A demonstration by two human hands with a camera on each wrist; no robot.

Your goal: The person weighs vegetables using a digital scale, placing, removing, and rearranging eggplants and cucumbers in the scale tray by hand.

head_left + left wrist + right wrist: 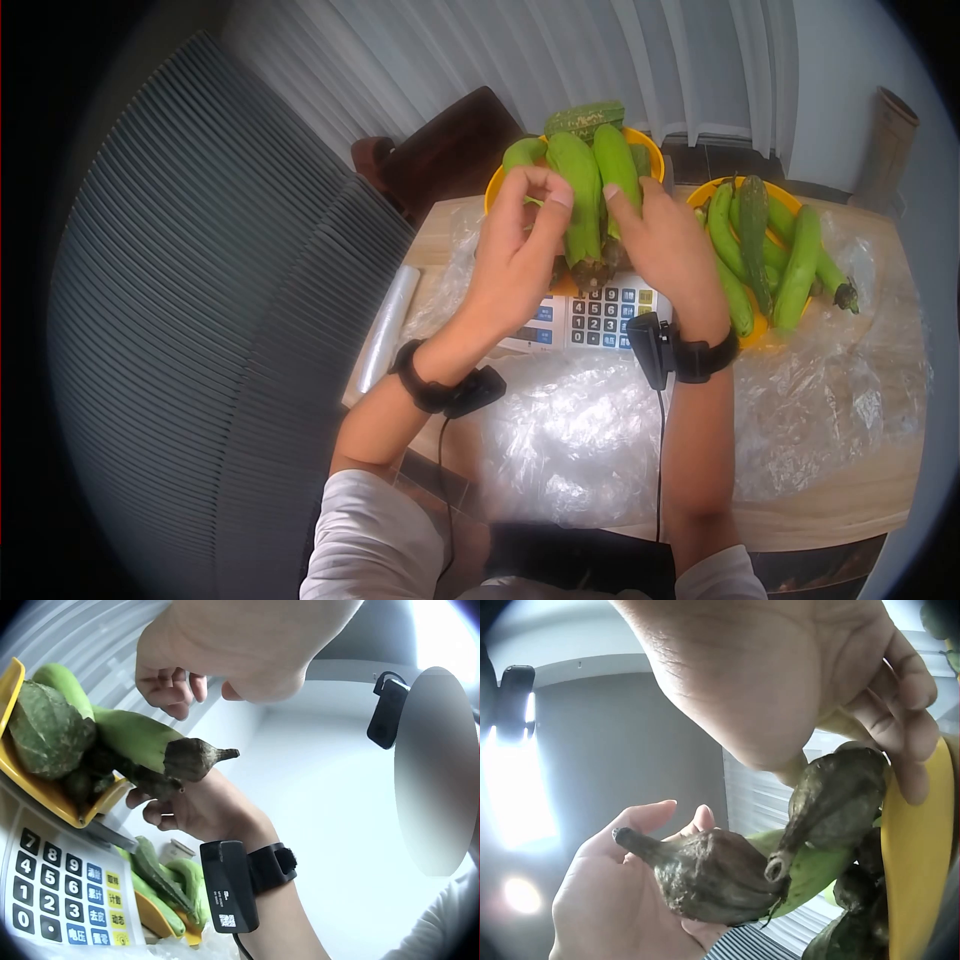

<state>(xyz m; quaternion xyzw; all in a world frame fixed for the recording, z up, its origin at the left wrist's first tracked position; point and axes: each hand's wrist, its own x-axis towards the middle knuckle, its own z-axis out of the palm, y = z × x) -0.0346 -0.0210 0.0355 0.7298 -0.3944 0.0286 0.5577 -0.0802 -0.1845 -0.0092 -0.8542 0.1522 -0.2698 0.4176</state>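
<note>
Several green eggplants with dark brown caps lie with a ridged dark green gourd in a yellow bowl on a white scale. My left hand is just left of the middle green eggplant, its fingers loosely bent and holding nothing. A gap shows between it and the eggplant in the left wrist view. My right hand grips the right-hand green eggplant near its cap, thumb on one side and fingers on the other. Its thumb tip is partly hidden in the right wrist view.
Right of the scale stands a second yellow bowl with green eggplants and a dark green gourd. Clear plastic film covers much of the wooden table. A film roll lies at left; a dark chair stands behind.
</note>
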